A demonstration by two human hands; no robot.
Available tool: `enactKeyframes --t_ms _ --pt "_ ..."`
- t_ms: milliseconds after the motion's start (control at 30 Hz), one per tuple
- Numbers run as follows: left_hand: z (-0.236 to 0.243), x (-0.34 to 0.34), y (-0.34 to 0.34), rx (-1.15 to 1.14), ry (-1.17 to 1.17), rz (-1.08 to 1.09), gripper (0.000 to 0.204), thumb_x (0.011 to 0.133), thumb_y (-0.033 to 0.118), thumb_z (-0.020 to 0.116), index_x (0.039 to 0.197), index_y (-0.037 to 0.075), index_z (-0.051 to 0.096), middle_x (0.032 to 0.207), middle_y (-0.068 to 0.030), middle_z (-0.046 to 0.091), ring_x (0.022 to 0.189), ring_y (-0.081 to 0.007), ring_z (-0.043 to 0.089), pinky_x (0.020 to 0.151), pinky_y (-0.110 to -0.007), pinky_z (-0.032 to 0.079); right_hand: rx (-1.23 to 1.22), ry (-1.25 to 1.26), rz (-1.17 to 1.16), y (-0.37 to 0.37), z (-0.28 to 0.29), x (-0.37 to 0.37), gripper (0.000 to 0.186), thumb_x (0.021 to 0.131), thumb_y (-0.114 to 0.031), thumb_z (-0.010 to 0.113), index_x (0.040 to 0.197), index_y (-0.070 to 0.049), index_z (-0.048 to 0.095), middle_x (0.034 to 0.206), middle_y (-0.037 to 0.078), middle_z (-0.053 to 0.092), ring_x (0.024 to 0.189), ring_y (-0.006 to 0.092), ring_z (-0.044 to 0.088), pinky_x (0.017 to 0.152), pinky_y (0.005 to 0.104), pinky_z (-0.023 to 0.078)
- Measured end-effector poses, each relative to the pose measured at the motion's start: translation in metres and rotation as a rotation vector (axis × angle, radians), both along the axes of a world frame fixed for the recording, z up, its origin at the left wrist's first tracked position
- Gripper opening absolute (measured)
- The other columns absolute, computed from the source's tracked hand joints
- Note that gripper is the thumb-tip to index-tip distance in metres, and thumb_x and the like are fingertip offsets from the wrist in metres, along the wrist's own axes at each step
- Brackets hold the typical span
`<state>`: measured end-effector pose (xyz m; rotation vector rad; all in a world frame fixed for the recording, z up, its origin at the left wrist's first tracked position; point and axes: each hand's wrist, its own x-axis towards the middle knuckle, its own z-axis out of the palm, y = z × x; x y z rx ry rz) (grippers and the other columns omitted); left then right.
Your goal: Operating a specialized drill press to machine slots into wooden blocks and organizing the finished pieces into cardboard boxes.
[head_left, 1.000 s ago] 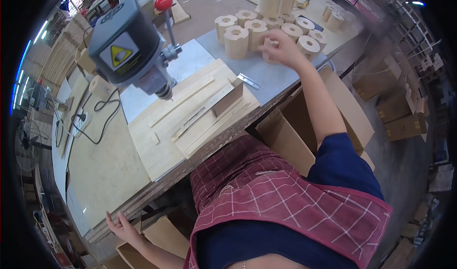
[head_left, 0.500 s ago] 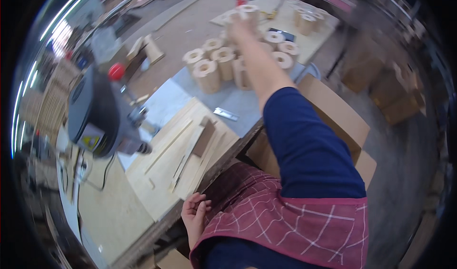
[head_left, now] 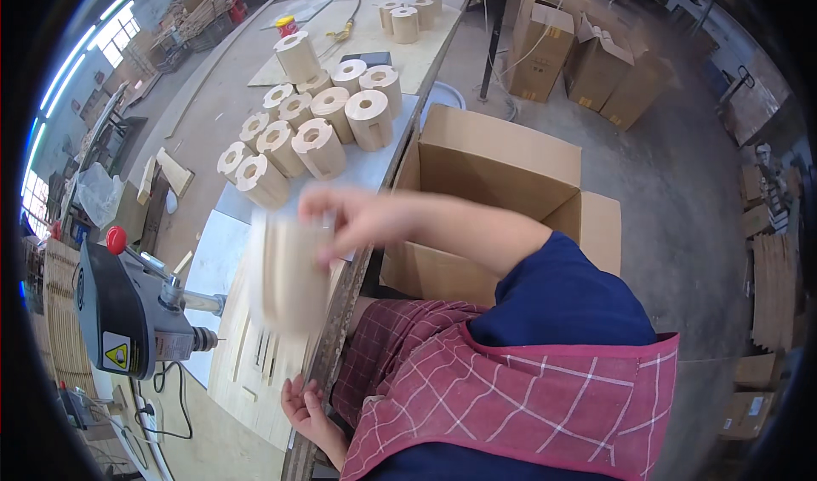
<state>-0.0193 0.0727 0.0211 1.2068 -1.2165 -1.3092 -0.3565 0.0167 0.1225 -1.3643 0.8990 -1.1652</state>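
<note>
My right hand [head_left: 362,217] grips a pale wooden cylinder [head_left: 291,281] near its top, the fingers closed on its side. Both are smeared by motion as the cylinder hangs over the light wooden board [head_left: 228,370] at the table's front edge. Low by that edge, my left hand [head_left: 308,409] is palm up with loosely curled, parted fingers and nothing in it. Farther back, several similar cylinders with holed tops, such as this wooden cylinder [head_left: 318,149], stand close together on a pale sheet. The held cylinder partly hides thin strips lying on the board.
A drill press [head_left: 119,315] with a red-knobbed lever stands at the left of the board. Right of the table is an open cardboard box [head_left: 502,140]. More cylinders [head_left: 405,25], a red jar with a yellow lid [head_left: 286,26] and a dark flat object [head_left: 366,59] sit farther back.
My right hand has come back from the far cylinder group toward me, carrying a cylinder over the board. The view has turned to the right. My left hand stays low by the table edge.
</note>
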Motion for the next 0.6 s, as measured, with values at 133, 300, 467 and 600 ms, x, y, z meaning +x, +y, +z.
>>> enactKeyframes --t_ms 133,300,467,600 --pt "-0.007 0.018 0.014 -0.532 -0.008 -0.028 0.079 0.075 0.039 0.074 0.13 0.001 0.031 0.12 -0.0172 0.047 0.102 -0.0245 0.054 0.083 -0.035 0.047 0.298 -0.164 0.251 0.031 -0.036 0.088 0.044 0.075 -0.021 0.075 0.105 -0.008 0.046 0.1 0.007 0.054 0.089 0.0145 0.055 0.075 0.0298 0.048" --pt "-0.003 0.01 0.036 -0.666 -0.038 0.387 0.09 0.063 0.033 0.083 0.128 0.001 0.03 0.12 -0.0158 0.041 0.11 -0.029 0.048 0.091 -0.039 0.043 0.73 -0.409 0.325 0.035 -0.037 0.147 0.045 0.086 -0.024 0.065 0.119 -0.007 0.04 0.11 0.01 0.052 0.092 0.0185 0.057 0.081 0.0339 0.048" --pt "0.007 0.018 0.046 -0.527 -0.179 0.427 0.066 0.067 0.003 0.077 0.122 0.003 0.04 0.117 -0.0074 0.039 0.086 -0.0136 0.05 0.061 -0.021 0.04 0.786 -0.431 0.395 0.036 -0.039 0.171 0.043 0.09 -0.027 0.057 0.121 -0.012 0.032 0.11 0.012 0.054 0.091 0.0245 0.06 0.08 0.0369 0.05" --pt "0.01 0.031 0.048 -0.433 -0.25 0.484 0.074 0.066 0.0 0.077 0.128 0.001 0.037 0.114 -0.01 0.049 0.086 -0.016 0.058 0.065 -0.023 0.048 0.805 -0.357 0.487 0.034 -0.058 0.181 0.045 0.094 -0.024 0.051 0.132 -0.015 0.029 0.114 0.011 0.053 0.093 0.0227 0.061 0.081 0.036 0.052"
